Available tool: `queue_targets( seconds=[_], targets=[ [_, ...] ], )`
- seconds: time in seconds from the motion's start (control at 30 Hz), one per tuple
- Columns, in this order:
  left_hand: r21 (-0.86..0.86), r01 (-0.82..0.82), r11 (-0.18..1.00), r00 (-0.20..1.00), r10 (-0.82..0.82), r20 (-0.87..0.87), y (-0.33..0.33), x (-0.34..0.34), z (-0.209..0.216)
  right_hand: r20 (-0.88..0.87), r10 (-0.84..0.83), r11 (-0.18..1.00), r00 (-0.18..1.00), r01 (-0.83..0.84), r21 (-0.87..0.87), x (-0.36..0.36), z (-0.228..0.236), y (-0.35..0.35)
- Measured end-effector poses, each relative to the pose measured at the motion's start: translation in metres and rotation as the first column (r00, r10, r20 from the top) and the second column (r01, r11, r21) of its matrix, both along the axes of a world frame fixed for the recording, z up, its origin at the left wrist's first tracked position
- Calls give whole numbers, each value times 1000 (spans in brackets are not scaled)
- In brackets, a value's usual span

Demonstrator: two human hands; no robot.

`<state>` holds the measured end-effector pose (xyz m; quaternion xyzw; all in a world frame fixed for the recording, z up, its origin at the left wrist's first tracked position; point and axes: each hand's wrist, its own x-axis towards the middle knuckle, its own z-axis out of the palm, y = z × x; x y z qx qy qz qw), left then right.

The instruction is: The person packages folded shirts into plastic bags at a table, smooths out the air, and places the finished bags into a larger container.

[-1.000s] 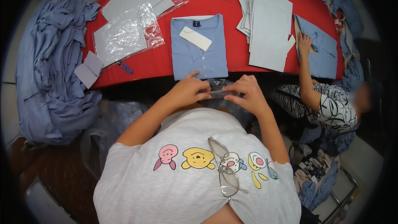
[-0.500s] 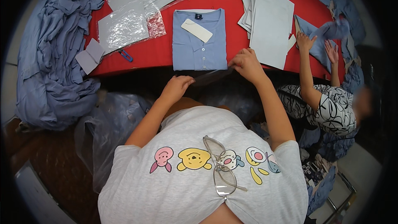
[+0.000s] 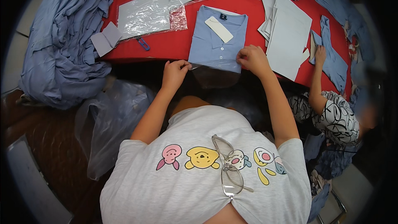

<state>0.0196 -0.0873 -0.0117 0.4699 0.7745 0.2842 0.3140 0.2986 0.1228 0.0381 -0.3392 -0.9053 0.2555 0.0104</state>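
A folded blue shirt (image 3: 207, 41) with white buttons and a blank white hang tag (image 3: 219, 29) lies at the front edge of the table. Its lower end is covered by the mouth of a clear plastic bag (image 3: 215, 77), which hangs down over the edge. My left hand (image 3: 175, 72) pinches the bag's left corner beside the shirt. At the shirt's lower right corner, my right hand (image 3: 253, 59) has its fingers closed on the other side of the bag.
White boards (image 3: 288, 35) are stacked right of the shirt; bagged boards (image 3: 145, 14) and a blue clip (image 3: 143, 44) lie left. Blue garments (image 3: 62, 41) heap at far left. A co-worker's hand (image 3: 320, 54) touches blue cloth at right.
The bag's mouth has come up over the shirt's lower end, and my hands have spread to its two sides. The view has shifted. The co-worker's cloth now lies flatter.
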Motion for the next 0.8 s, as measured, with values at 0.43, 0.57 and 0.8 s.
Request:
queue_targets(
  seconds=[0.43,0.57,0.8],
  targets=[
    [183,-37,982,996,51,-73,55,-21,-9,-179,-434,900,883,435,-33,0,-20,-35],
    [192,-75,979,996,65,60,76,-22,-14,-235,-505,863,831,494,-107,12,-37,-30],
    [356,323,877,852,-106,-512,81,6,-18,-255,-718,649,648,490,-582,29,-31,-48]
  ],
)
